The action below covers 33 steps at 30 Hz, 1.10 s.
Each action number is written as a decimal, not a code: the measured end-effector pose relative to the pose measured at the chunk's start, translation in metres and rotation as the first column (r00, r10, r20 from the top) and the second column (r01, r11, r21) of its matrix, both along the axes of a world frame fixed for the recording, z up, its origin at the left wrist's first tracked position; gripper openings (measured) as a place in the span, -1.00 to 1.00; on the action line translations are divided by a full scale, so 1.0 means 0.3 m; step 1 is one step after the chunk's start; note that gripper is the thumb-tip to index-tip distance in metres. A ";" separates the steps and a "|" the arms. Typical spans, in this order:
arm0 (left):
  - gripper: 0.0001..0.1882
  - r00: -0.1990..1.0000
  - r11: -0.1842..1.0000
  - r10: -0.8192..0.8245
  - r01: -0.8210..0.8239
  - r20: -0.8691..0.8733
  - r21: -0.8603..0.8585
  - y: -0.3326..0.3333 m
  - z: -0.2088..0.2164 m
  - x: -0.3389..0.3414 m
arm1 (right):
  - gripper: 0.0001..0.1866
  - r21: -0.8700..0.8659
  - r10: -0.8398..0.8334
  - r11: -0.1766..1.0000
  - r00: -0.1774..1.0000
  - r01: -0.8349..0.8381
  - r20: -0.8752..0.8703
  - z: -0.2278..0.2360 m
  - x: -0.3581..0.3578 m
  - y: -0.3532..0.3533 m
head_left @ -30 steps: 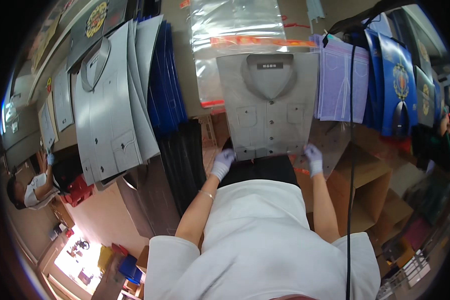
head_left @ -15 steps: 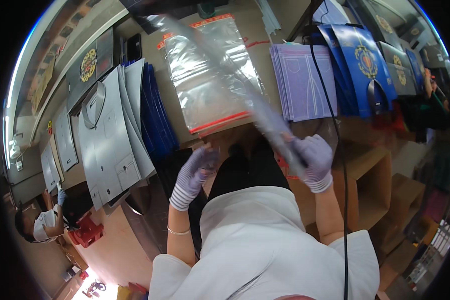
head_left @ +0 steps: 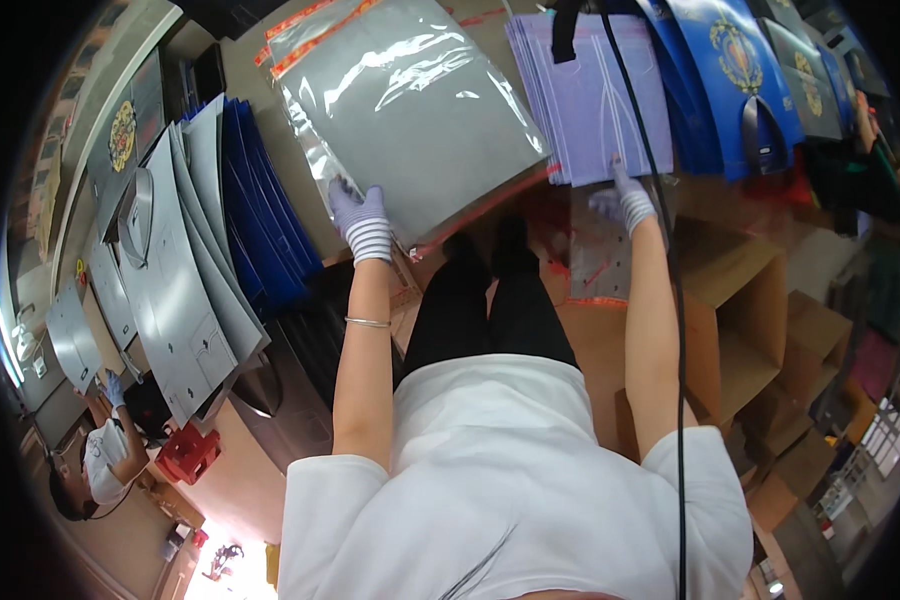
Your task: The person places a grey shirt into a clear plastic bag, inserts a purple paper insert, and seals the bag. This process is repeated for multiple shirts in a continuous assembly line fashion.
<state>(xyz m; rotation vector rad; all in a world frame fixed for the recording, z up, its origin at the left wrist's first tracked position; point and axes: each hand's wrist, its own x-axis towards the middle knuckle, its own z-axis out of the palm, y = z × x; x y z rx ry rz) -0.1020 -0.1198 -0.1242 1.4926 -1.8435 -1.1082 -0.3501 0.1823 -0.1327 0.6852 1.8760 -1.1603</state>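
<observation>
A large flat grey panel [head_left: 425, 120] lies on the table before me, covered by shiny clear plastic with an orange-red strip along its far edge. At the plastic's near left edge rests my left hand [head_left: 358, 218], in a lilac glove with a striped cuff, thumb and fingers apart. My right hand [head_left: 625, 202], gloved alike, is at the near edge of a stack of purple sheets [head_left: 595, 100] printed like jeans. Its forefinger points away from me and touches or overlaps the stack; the other fingers are partly hidden. Below it hangs a clear plastic bag [head_left: 598, 255].
Grey shirt-shaped sheets [head_left: 175, 290] and blue sheets [head_left: 260, 215] stand at the left. More blue sheets [head_left: 735, 90] lie right. A black cable [head_left: 677, 330] runs down past my right arm. Cardboard boxes [head_left: 745, 320] stand at the lower right. A person [head_left: 110, 460] works far left.
The long blurred flat thing in my right hand is no longer there; a grey panel now lies under the plastic. Both hands have moved forward to the table.
</observation>
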 end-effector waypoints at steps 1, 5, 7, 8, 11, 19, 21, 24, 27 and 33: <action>-0.53 0.976 0.984 -0.064 0.096 0.208 -0.148 0.042 0.095 -0.023 | -0.15 -0.043 -0.089 0.995 0.996 0.088 -0.026 -0.045 -0.004 0.023; -0.60 0.695 0.685 -0.673 0.714 0.253 -0.142 0.117 0.076 -0.054 | -0.38 -0.483 -0.164 0.873 0.974 0.071 -0.154 -0.110 0.140 0.245; -0.67 0.523 0.512 -0.728 0.845 0.444 -0.156 0.153 0.043 -0.097 | -0.64 -0.332 -0.171 0.942 0.919 0.047 -0.356 -0.067 0.256 0.394; -0.71 0.522 0.505 -0.740 0.848 0.425 -0.162 0.127 -0.003 -0.103 | -0.68 -0.277 -0.170 0.959 0.892 0.053 -0.418 -0.012 0.336 0.447; -0.81 0.621 0.624 -0.750 0.778 0.228 -0.068 0.067 -0.090 -0.104 | -0.78 -0.245 -0.221 0.964 0.830 0.105 -0.513 0.188 0.552 0.463; -0.80 0.822 0.816 -0.566 0.569 -0.057 0.106 0.134 0.122 -0.132 | -0.62 -0.228 0.225 0.927 0.927 -0.298 -0.299 0.317 0.868 0.137; -0.80 0.773 0.775 -0.632 0.632 0.049 0.007 0.147 0.163 -0.111 | -0.66 -0.349 0.131 0.917 0.972 -0.194 -0.197 0.333 0.793 0.065; -0.80 0.795 0.798 -0.598 0.602 0.100 -0.012 0.158 0.183 -0.082 | -0.75 -0.433 0.032 0.895 0.983 -0.110 -0.183 0.485 0.749 -0.002; -0.81 0.807 0.810 -0.585 0.587 0.080 -0.005 0.147 0.220 -0.068 | -0.83 -0.250 0.156 0.942 0.950 -0.226 -0.270 0.501 0.810 0.094; -0.83 0.751 0.749 -0.638 0.657 0.172 -0.088 0.146 0.253 -0.051 | -0.82 -0.226 0.222 0.929 0.930 -0.292 -0.292 0.560 0.757 0.108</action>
